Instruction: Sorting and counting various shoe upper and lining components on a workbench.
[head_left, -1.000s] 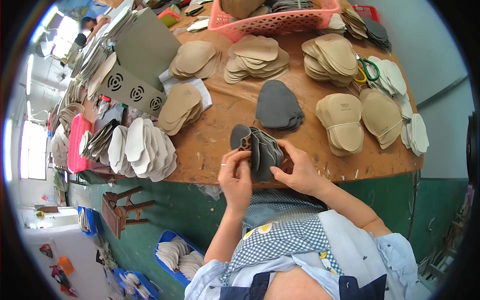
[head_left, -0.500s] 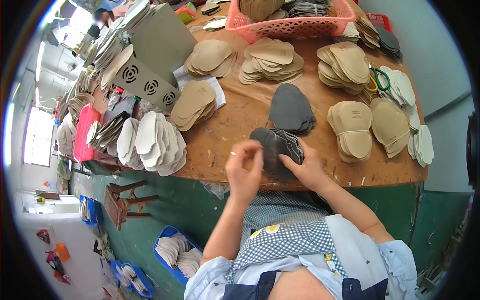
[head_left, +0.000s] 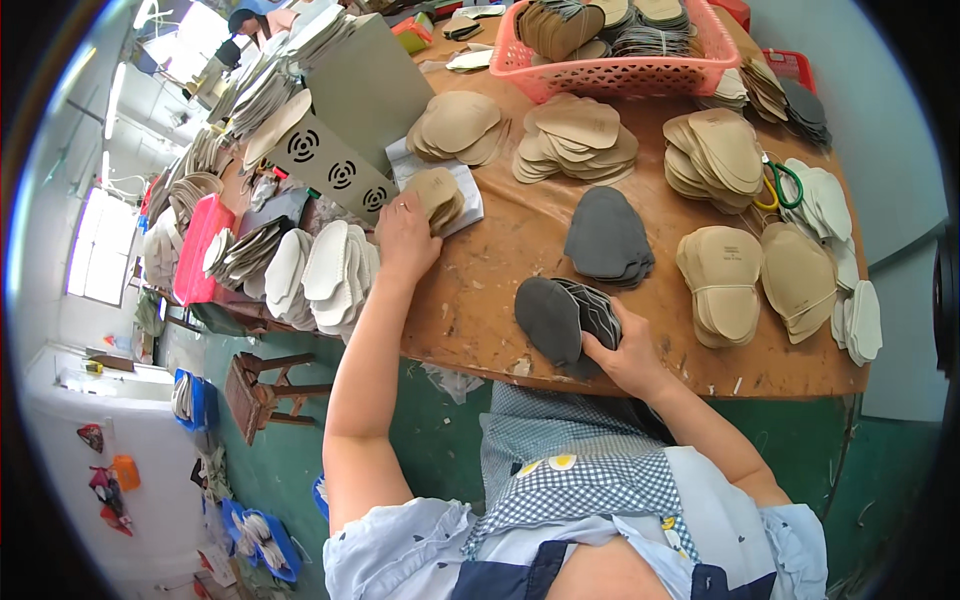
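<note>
At the near edge of the table, my right hand (head_left: 632, 352) grips a fanned bundle of dark grey insole pieces (head_left: 548, 318), thumb on top. Farther left my left hand (head_left: 408, 238) is on a stack of beige insole pieces (head_left: 440, 197), its fingers closed about the near left side. Whether it has one piece or several is hidden. That stack lies partly on a white paper sheet (head_left: 472, 192). Just beyond my right hand rests a second dark grey stack (head_left: 608, 235).
Beige stacks (head_left: 575, 138) line the back, some (head_left: 722, 285) banded at right. Scissors (head_left: 785, 186) with green and yellow handles lie there. A pink basket (head_left: 620, 82) stands behind, a perforated grey box (head_left: 325, 165) and white pieces (head_left: 338, 275) at left. A wooden stool (head_left: 250, 395) stands below.
My left hand has left the dark grey bundle and reached far left to the beige stack. My right hand keeps the bundle, whose pieces are now fanned apart. The view has shifted slightly.
</note>
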